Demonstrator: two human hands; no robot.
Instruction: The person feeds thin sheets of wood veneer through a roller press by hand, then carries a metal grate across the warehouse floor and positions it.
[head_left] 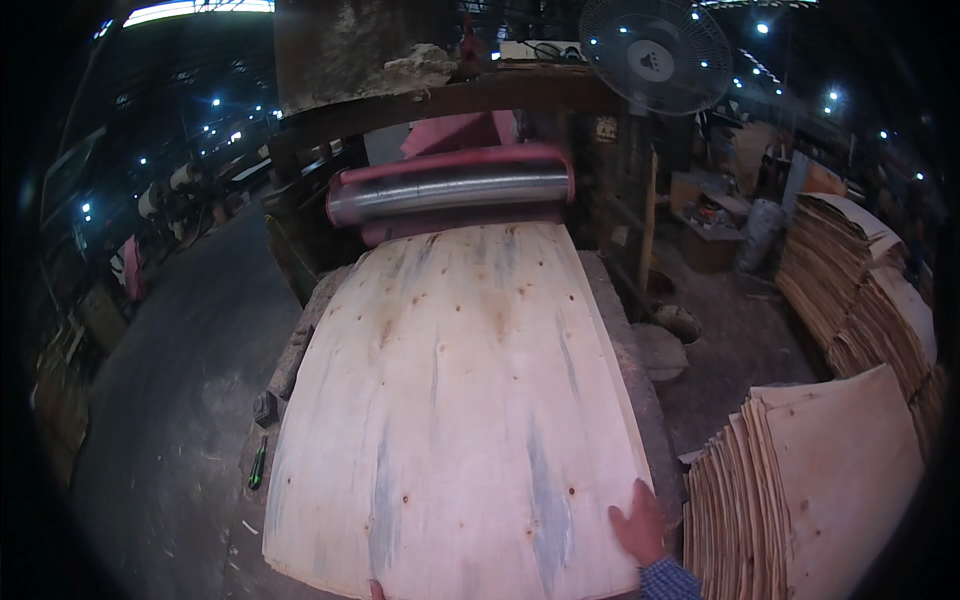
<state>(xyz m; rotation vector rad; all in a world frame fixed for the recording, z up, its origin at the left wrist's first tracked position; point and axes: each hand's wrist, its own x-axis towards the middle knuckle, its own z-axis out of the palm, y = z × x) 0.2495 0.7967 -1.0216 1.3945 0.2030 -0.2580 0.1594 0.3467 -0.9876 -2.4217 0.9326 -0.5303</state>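
Note:
A large pale wood veneer sheet, with knots and grey streaks, lies on a stack in front of me. Its far end reaches up to a shiny metal roller with pink-red coating around it. My right hand, in a checked blue sleeve, rests on the sheet's near right edge with thumb and forefinger spread apart. Of my left hand only a fingertip shows over the sheet's near edge; the other fingers are hidden.
Veneer stacks stand on the right, one close by and a taller one behind. A green-handled tool lies left of the sheet. A fan is mounted above the machine. Dark floor runs along the left.

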